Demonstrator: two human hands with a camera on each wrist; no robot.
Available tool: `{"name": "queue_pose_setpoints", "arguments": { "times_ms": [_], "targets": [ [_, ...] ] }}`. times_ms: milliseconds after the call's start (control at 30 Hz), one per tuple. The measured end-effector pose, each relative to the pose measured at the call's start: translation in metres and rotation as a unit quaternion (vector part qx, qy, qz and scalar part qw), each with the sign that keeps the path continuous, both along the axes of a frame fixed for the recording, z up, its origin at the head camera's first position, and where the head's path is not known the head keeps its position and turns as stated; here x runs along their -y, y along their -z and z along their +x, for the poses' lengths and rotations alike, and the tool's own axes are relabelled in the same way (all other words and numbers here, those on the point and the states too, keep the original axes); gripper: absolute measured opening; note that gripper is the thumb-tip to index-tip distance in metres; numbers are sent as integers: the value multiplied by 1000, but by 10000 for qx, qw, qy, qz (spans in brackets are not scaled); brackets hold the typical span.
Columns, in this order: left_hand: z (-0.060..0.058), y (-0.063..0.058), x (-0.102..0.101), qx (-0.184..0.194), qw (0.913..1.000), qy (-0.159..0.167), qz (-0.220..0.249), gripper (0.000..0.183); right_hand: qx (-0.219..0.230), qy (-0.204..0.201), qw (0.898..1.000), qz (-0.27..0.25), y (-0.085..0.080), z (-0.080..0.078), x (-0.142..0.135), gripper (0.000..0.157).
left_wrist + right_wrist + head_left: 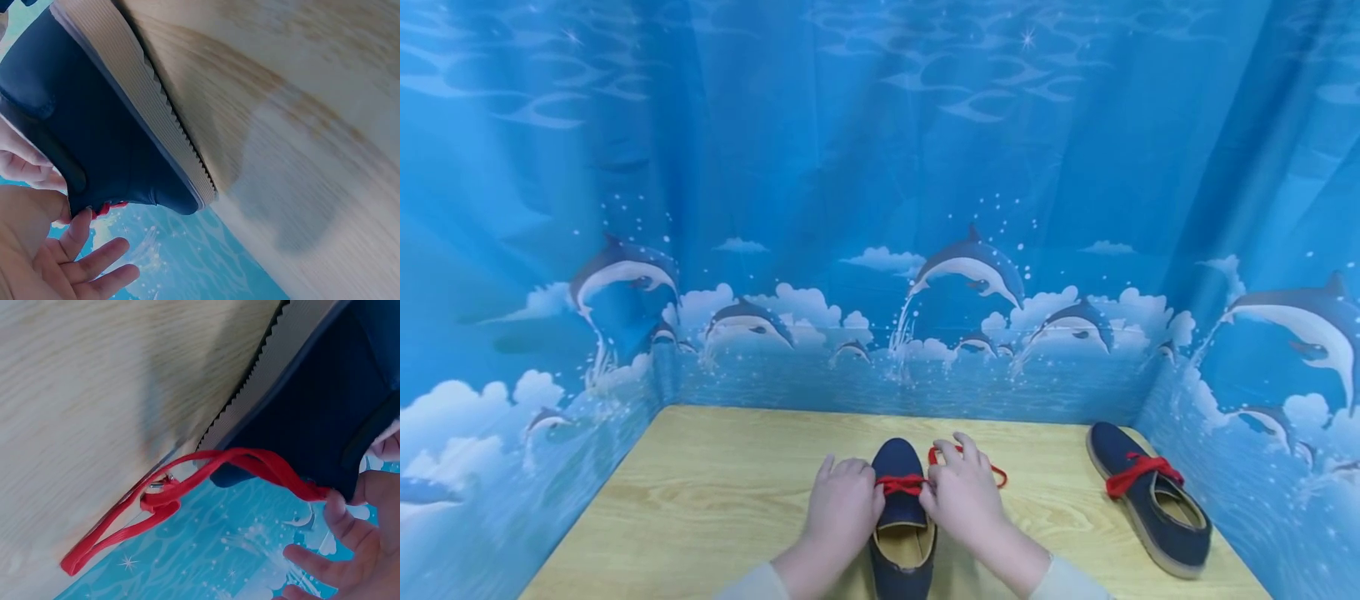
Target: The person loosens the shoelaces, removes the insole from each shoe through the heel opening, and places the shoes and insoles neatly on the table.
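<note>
A navy shoe (895,458) stands at the table's front middle, toe pointing away, with a red shoelace (901,485) across it. My left hand (842,504) pinches the left edge of its lace flap between thumb and index finger; the other fingers (103,259) spread loosely. On the opposite side, my right hand (966,492) pinches the right flap edge where the lace comes out. From there, the lace's slack (250,461) hangs in a long loop beside the sole and reaches the table. Part of the shoe's sides is hidden by the hands in the head view.
Another navy shoe (1108,442) lies at the table's right, its red lace (1131,479) tied in a bow. The wood-grain table (730,483) meets a blue dolphin-print curtain (850,208) at the back and both sides.
</note>
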State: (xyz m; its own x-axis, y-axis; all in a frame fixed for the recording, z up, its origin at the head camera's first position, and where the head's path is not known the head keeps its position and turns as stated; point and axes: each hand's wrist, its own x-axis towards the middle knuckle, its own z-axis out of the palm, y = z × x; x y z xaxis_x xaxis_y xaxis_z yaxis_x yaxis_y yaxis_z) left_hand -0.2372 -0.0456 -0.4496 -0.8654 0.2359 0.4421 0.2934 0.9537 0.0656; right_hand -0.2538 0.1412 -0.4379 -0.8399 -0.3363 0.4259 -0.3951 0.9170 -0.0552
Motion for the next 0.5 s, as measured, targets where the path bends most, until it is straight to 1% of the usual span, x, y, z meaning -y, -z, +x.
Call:
{"name": "queue_pose_setpoints", "arguments": {
  "times_ms": [133,233,400,500],
  "targets": [
    [-1,0,5,51,9998,46,193,21,101,-11,9998,-177,-3,0,-5,32],
    [-2,1,10,162,9992,73,356,20,285,33,9993,-251,-3,0,-9,29],
    [-4,3,19,355,9974,110,612,27,640,142,9974,-312,-2,0,-16,25],
    [-4,5,24,466,9955,120,821,29,829,127,9958,-356,-3,0,-20,30]
  ]
}}
